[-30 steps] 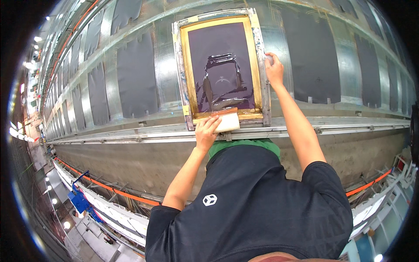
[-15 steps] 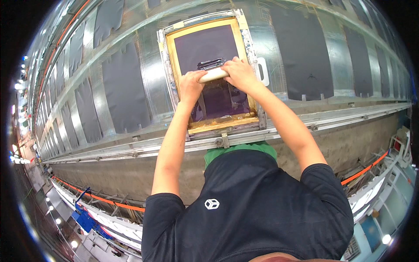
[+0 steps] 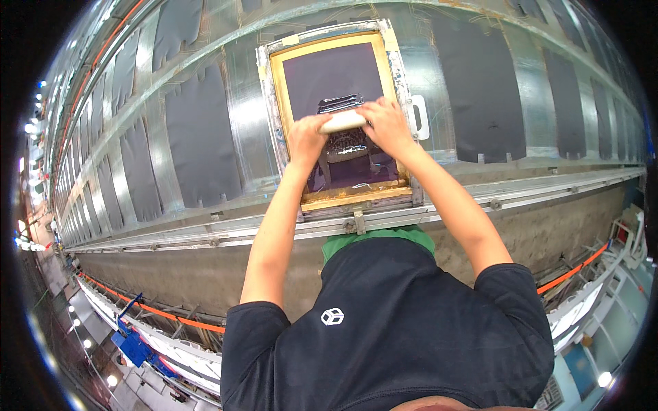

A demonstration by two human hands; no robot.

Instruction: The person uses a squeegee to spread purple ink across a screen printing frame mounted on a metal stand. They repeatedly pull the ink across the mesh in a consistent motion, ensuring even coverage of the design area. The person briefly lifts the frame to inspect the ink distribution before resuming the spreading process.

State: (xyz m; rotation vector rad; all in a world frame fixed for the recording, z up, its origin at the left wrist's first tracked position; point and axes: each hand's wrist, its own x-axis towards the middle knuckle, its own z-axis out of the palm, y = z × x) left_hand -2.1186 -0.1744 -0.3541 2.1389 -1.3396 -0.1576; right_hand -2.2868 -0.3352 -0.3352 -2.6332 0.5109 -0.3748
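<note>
My left hand (image 3: 308,139) and my right hand (image 3: 388,126) are closed around the two ends of a squeegee's pale, rounded handle (image 3: 343,121). It lies crosswise over the dark mesh of a screen-printing frame (image 3: 270,109) with yellow tape inside its worn rim. A glossy band of dark ink (image 3: 340,103) sits just beyond the handle. On the near side, a patterned patch (image 3: 347,145) with wet sheen shows in the mesh. The squeegee's blade is hidden beneath the handle and my fingers.
The frame rests on a long metal printing table with dark fabric panels (image 3: 203,133) to the left and more panels (image 3: 476,89) to the right. A white handle-shaped piece (image 3: 419,117) sticks out at the frame's right side. A metal rail (image 3: 260,231) with a clamp (image 3: 358,220) runs along the near edge.
A patterned patch now shows below the handle, where the mesh looked plain dark purple before. Frame, squeegee and both hands appear slightly farther right in the picture. My grip is unchanged.
</note>
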